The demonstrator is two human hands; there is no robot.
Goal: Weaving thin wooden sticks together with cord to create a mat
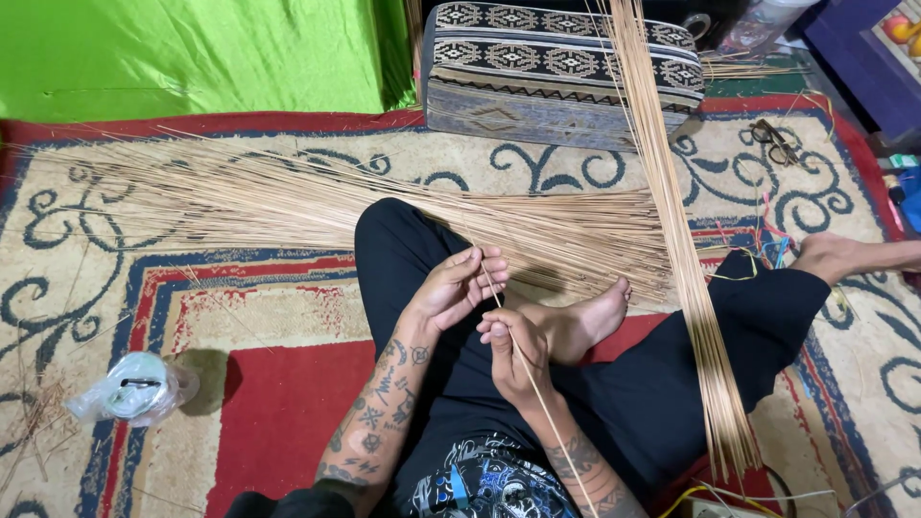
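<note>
Both hands [459, 288] [513, 350] pinch one thin reed [537, 393]

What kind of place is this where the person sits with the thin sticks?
Probably a room in a home, used as a floor workspace. The person sits on a red and beige patterned carpet, a patterned woven cushion lies ahead, and long thin tan sticks are spread across the floor.

My right hand [515, 350] curls over the thin stick [537, 393], so where my fingers pinch it stays hidden, and its lower end runs off the bottom edge. The long upright bundle [672, 211] is cut off at the top edge. The dark tangle [775, 142] on the rug [288, 374] is too small to tell
</note>
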